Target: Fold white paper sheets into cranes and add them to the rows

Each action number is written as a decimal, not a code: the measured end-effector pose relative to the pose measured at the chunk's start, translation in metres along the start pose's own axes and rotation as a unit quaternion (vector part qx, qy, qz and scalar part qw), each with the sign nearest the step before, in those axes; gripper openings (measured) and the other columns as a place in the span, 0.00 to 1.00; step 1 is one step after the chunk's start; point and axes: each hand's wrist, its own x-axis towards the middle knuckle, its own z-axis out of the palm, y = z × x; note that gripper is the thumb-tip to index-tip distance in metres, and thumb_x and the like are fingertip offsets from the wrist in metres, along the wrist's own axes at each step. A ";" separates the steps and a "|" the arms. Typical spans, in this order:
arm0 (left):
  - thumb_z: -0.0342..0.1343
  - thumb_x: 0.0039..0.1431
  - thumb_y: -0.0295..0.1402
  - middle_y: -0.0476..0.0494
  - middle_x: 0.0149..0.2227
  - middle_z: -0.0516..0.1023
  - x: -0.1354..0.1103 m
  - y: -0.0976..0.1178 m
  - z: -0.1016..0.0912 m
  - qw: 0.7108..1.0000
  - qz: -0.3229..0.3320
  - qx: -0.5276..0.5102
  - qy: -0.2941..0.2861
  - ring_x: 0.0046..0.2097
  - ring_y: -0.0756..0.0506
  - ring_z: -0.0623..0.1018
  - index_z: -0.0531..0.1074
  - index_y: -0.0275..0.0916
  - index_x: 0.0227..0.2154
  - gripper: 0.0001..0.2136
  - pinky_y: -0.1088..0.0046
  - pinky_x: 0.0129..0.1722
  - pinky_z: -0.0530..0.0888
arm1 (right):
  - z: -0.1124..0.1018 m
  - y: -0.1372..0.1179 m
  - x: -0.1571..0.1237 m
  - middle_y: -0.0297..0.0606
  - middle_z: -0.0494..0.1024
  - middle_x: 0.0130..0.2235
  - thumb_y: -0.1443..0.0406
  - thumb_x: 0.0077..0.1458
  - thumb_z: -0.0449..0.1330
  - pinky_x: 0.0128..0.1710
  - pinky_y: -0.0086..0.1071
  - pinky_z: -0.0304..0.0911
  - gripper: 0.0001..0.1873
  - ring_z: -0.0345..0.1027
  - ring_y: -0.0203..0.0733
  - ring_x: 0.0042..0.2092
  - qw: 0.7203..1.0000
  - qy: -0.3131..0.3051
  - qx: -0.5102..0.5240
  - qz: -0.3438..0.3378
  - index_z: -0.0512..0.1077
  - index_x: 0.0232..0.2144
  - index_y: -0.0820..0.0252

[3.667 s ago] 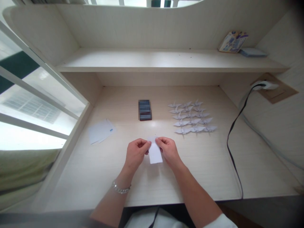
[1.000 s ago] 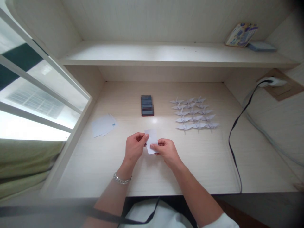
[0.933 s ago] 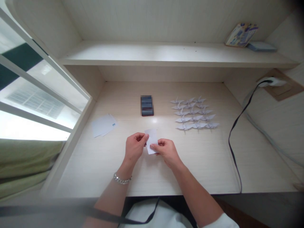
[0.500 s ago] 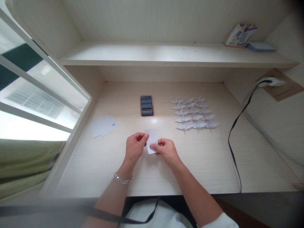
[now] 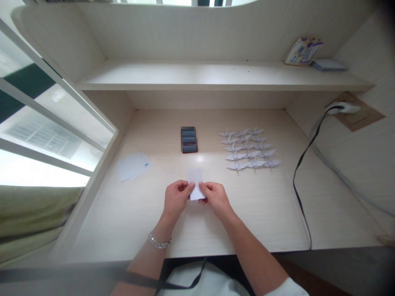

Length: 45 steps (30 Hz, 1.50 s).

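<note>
Both hands meet over the near middle of the surface (image 5: 262, 213), holding a small white paper (image 5: 195, 176) between them. The left hand (image 5: 176, 199) has its grip closed on the paper's left edge, thumb on top and fingers curled beneath; the right hand (image 5: 217, 200) pinches the right edge the same way, its thumb level with the other. The paper points away from the person, its far end free beyond the thumbs; whether it touches the surface, I cannot tell. A bracelet (image 5: 159, 242) circles the left wrist. Beyond the paper lies a dark block (image 5: 189, 139), its face pixelated. Off to the left, flat sheets (image 5: 132, 166) overlap, one with a blue mark. To the right, folded white cranes (image 5: 249, 154) stand close together in five rows of three. Farther right, a black cord (image 5: 295, 185) runs from the wall outlet (image 5: 365, 120) down to the near edge. A box (image 5: 304, 51) leans on the shelf (image 5: 185, 73) above.
</note>
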 end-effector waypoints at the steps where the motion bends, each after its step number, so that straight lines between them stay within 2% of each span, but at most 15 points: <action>1: 0.61 0.43 0.40 0.48 0.20 0.74 -0.001 0.001 0.001 1.000 -0.001 -0.001 0.001 0.22 0.51 0.71 0.73 0.34 0.23 0.12 0.77 0.22 0.66 | -0.001 0.001 0.001 0.34 0.71 0.17 0.49 0.46 0.58 0.16 0.26 0.58 0.22 0.62 0.33 0.17 1.000 0.002 -0.008 -0.006 0.71 0.20 0.64; 5: 0.62 0.41 0.40 0.49 0.17 0.71 -0.005 0.003 0.004 1.000 -0.019 -0.015 -0.009 0.20 0.52 0.69 0.72 0.34 0.20 0.12 0.78 0.21 0.66 | -0.004 0.003 0.006 0.35 0.74 0.22 0.52 0.43 0.62 0.20 0.27 0.57 0.18 0.63 0.34 0.22 0.997 0.054 -0.021 -0.056 0.72 0.25 0.63; 7: 0.62 0.41 0.39 0.48 0.20 0.73 -0.006 0.004 0.004 0.998 -0.030 -0.041 -0.020 0.22 0.51 0.71 0.72 0.34 0.22 0.12 0.76 0.23 0.68 | -0.004 0.004 0.007 0.35 0.74 0.22 0.53 0.41 0.63 0.21 0.27 0.57 0.17 0.63 0.35 0.23 0.996 0.068 -0.020 -0.059 0.72 0.25 0.63; 11: 0.62 0.43 0.39 0.47 0.25 0.75 -0.005 0.004 0.002 0.997 -0.018 -0.075 -0.012 0.27 0.50 0.73 0.73 0.34 0.26 0.12 0.74 0.28 0.71 | -0.003 0.002 0.004 0.34 0.72 0.22 0.54 0.42 0.62 0.20 0.27 0.56 0.16 0.62 0.34 0.22 0.999 0.014 0.000 -0.034 0.71 0.24 0.63; 16: 0.61 0.45 0.38 0.48 0.22 0.73 -0.006 0.001 0.000 0.997 -0.006 -0.061 -0.046 0.26 0.50 0.72 0.72 0.34 0.24 0.11 0.76 0.26 0.69 | -0.003 -0.004 0.001 0.32 0.72 0.24 0.56 0.43 0.62 0.22 0.26 0.56 0.14 0.62 0.33 0.24 0.997 0.043 0.009 -0.064 0.71 0.26 0.61; 18: 0.61 0.45 0.39 0.47 0.24 0.74 -0.007 -0.001 0.000 0.998 0.002 -0.050 -0.047 0.26 0.50 0.72 0.73 0.34 0.27 0.12 0.76 0.26 0.69 | -0.002 -0.004 0.000 0.32 0.72 0.23 0.57 0.44 0.62 0.22 0.26 0.55 0.13 0.61 0.33 0.24 0.998 0.020 -0.001 -0.063 0.71 0.25 0.62; 20: 0.61 0.45 0.40 0.46 0.25 0.75 -0.008 -0.003 -0.002 0.999 0.019 -0.035 -0.032 0.27 0.50 0.72 0.74 0.34 0.30 0.13 0.76 0.26 0.69 | -0.001 -0.004 -0.001 0.33 0.72 0.23 0.57 0.44 0.61 0.23 0.26 0.55 0.12 0.62 0.33 0.24 0.998 -0.006 -0.004 -0.060 0.72 0.25 0.62; 24: 0.60 0.46 0.41 0.48 0.24 0.74 -0.009 -0.007 -0.004 0.997 0.047 -0.041 0.039 0.26 0.52 0.71 0.74 0.35 0.30 0.14 0.77 0.27 0.68 | 0.001 0.002 -0.006 0.35 0.74 0.27 0.58 0.45 0.61 0.27 0.28 0.58 0.11 0.65 0.35 0.27 0.997 -0.015 -0.014 -0.069 0.72 0.28 0.61; 26: 0.60 0.45 0.42 0.48 0.24 0.74 -0.010 -0.007 -0.006 0.997 0.043 -0.042 0.047 0.25 0.52 0.71 0.73 0.35 0.30 0.14 0.77 0.26 0.68 | -0.001 0.004 -0.010 0.34 0.74 0.27 0.59 0.46 0.60 0.28 0.28 0.58 0.10 0.65 0.36 0.28 0.997 -0.024 -0.041 -0.067 0.72 0.27 0.61; 32: 0.60 0.45 0.41 0.44 0.28 0.77 -0.016 0.003 -0.011 0.995 0.064 0.061 -0.037 0.30 0.48 0.73 0.76 0.35 0.29 0.14 0.76 0.29 0.68 | -0.008 -0.004 -0.022 0.34 0.74 0.28 0.63 0.49 0.57 0.30 0.28 0.59 0.07 0.65 0.36 0.30 0.977 -0.060 -0.179 -0.097 0.71 0.28 0.60; 35: 0.59 0.46 0.41 0.45 0.27 0.76 -0.019 0.003 -0.010 0.995 0.057 0.067 -0.048 0.28 0.48 0.72 0.76 0.35 0.28 0.13 0.76 0.28 0.67 | -0.005 -0.008 -0.025 0.34 0.74 0.29 0.63 0.50 0.55 0.30 0.28 0.59 0.07 0.65 0.36 0.31 0.974 -0.061 -0.193 -0.107 0.71 0.29 0.60; 40: 0.59 0.45 0.43 0.47 0.24 0.74 -0.021 -0.006 -0.006 0.998 0.044 0.033 0.011 0.25 0.51 0.69 0.75 0.35 0.28 0.15 0.77 0.25 0.64 | -0.003 -0.003 -0.025 0.31 0.70 0.24 0.66 0.46 0.55 0.25 0.26 0.56 0.04 0.62 0.34 0.27 0.977 -0.036 -0.184 -0.097 0.68 0.24 0.60; 45: 0.60 0.42 0.46 0.49 0.23 0.73 -0.016 -0.011 -0.012 0.995 0.019 -0.028 0.096 0.24 0.52 0.68 0.75 0.34 0.30 0.19 0.78 0.23 0.63 | -0.023 0.005 -0.030 0.30 0.69 0.21 0.70 0.43 0.55 0.25 0.27 0.56 0.03 0.61 0.33 0.24 0.986 -0.050 -0.140 -0.069 0.67 0.21 0.61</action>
